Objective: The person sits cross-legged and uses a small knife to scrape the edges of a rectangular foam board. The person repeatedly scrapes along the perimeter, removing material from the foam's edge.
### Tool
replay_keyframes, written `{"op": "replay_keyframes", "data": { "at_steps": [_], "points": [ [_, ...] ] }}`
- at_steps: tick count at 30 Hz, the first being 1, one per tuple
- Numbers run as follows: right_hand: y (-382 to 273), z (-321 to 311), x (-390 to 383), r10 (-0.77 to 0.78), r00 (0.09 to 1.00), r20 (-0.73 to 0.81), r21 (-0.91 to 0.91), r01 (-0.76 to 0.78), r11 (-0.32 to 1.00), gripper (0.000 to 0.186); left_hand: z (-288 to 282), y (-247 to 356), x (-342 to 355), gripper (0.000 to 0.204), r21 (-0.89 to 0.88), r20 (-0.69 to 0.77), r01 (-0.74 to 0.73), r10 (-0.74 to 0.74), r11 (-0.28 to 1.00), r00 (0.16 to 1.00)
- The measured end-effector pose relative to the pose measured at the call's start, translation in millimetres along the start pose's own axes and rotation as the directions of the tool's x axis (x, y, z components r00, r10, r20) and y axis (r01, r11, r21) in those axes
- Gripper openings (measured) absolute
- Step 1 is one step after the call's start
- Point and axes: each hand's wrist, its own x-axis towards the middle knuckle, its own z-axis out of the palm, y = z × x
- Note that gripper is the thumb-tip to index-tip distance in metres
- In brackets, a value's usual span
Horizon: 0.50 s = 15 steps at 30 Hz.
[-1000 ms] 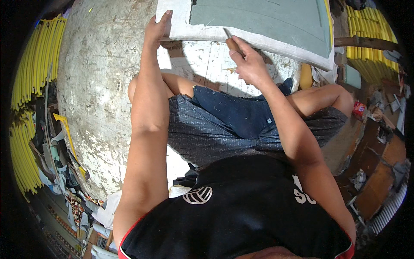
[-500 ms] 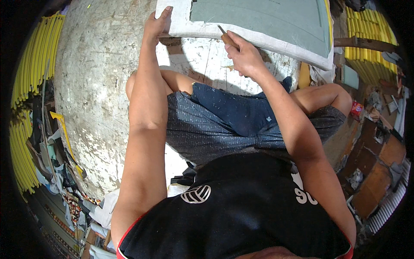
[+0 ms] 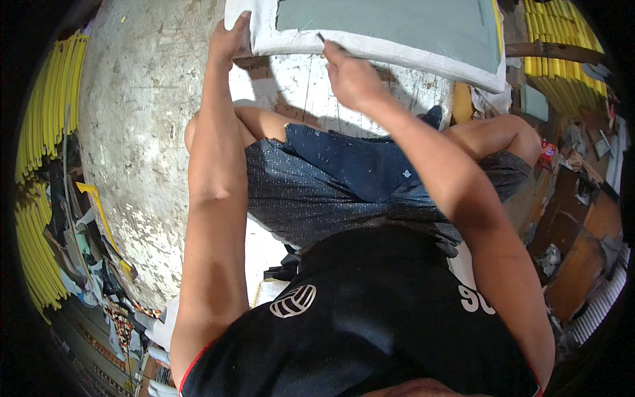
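Note:
A flat panel [image 3: 397, 25] with a grey-green middle and a white cloth border [image 3: 291, 44] lies across the far side, its top cut off by the picture's edge. My left hand [image 3: 228, 41] grips its near left corner, thumb on top and the other fingers hidden beneath. In my right hand [image 3: 356, 78] is a small hand tool with a thin dark metal tip [image 3: 321, 37]; fingers and motion blur obscure its handle. The tip is over the near strip of white cloth, close to its inner edge; I cannot tell whether it touches. Loose white threads stick out beside it.
I sit cross-legged on a worn, paint-flaked board [image 3: 139, 145]. Stacked yellow strips [image 3: 49, 112] stand at left, with more yellow pieces [image 3: 562, 79] at far right. Brown boards [image 3: 575, 278] and scraps litter the right side. A yellow angled piece [image 3: 99, 205] lies along the left edge.
My right hand and the tool have moved left and slightly away from me along the cloth border. The panel and my left hand sit slightly further left and higher in the picture.

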Motion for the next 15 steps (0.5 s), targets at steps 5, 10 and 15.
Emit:
{"op": "replay_keyframes", "data": {
  "at_steps": [5,10,15],
  "points": [
    [-28.6,-25.8,-8.6,0.178,0.971,0.16,0.048,-0.188,0.981,0.049,-6.1,-1.2,-8.2,0.078,-0.075,-0.012,-0.014,0.013,0.997,1.0],
    [-11.4,-16.0,-9.2,0.05,0.993,0.107,-0.114,-0.038,0.993,0.056,-5.6,-2.0,-10.2,0.075,-0.061,-0.027,0.022,-0.023,0.998,0.999],
    [-7.4,-29.1,-12.1,0.104,0.966,0.238,-0.273,-0.036,0.961,0.056,-3.7,-2.3,-7.1,0.075,-0.126,-0.004,-0.06,0.06,0.99,0.998]
  ]
}}
